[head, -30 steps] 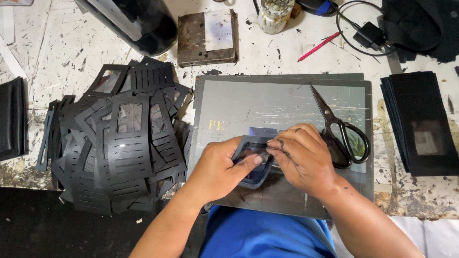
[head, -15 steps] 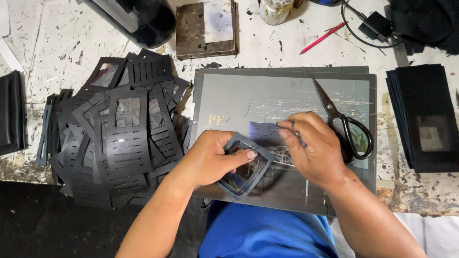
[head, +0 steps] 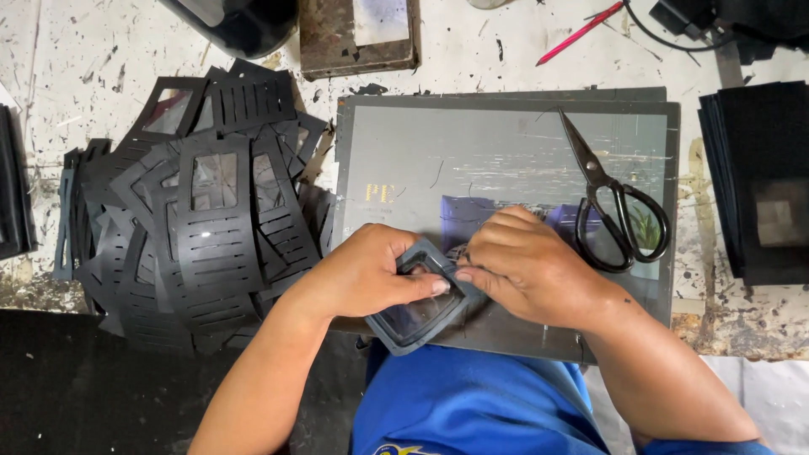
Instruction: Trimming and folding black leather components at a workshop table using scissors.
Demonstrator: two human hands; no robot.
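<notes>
Nearest: dark frame [head: 419, 307] with a clear window, now tilted over the near edge of the grey plate [head: 506, 152], no longer flat under both palms as a second ago. Left hand [head: 366, 274] clamped on its left side, thumb across the top bar; right hand [head: 527, 265] pinching its right edge, fingers curled tight. Looks like working along the rim, piece turned for a fresh edge. Beyond: scissors [head: 619, 211] lying shut on the plate, unmoved. Left: heap of slotted black cutouts [head: 202, 219], unchanged. Farthest: red pen [head: 580, 32].
</notes>
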